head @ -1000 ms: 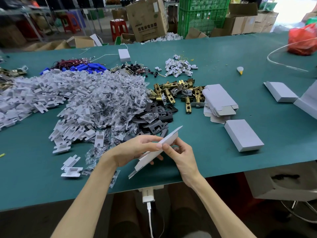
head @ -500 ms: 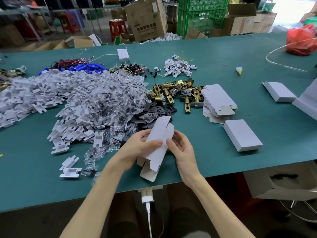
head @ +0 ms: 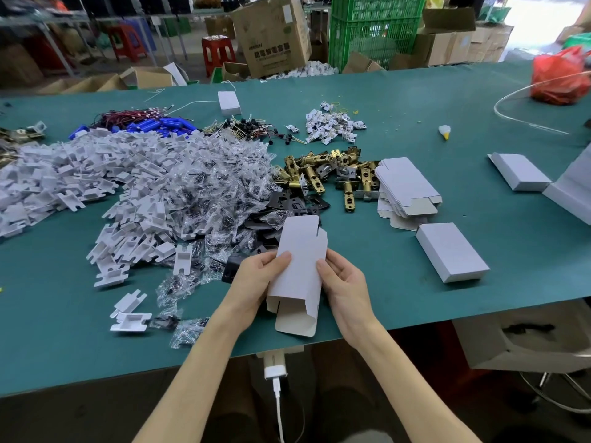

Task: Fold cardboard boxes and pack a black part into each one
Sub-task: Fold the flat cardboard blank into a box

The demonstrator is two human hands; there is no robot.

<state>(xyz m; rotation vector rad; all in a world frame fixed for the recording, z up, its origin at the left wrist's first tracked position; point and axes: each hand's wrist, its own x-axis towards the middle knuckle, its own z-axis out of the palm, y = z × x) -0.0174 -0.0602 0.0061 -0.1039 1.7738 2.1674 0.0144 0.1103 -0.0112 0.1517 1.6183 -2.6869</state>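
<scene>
I hold a white cardboard box blank [head: 299, 266] upright over the near edge of the green table [head: 367, 276], its flaps loose at top and bottom. My left hand [head: 256, 284] grips its left side, thumb on the front face. My right hand [head: 343, 282] grips its right side. A pile of black plate parts [head: 287, 207] lies just behind the blank. A stack of flat blanks [head: 406, 190] sits to the right, and one folded white box [head: 451, 251] lies nearer.
A large heap of white plastic pieces [head: 96, 183] and small clear bags [head: 204, 193] fills the left. Brass latch parts [head: 323, 174] lie behind the black plates. More folded boxes [head: 521, 171] sit far right. A red bag [head: 558, 75] sits at the back right.
The blank has turned from a tilted, edge-on sheet to an upright face toward me and has opened into a sleeve. Both hands shifted onto its two sides.
</scene>
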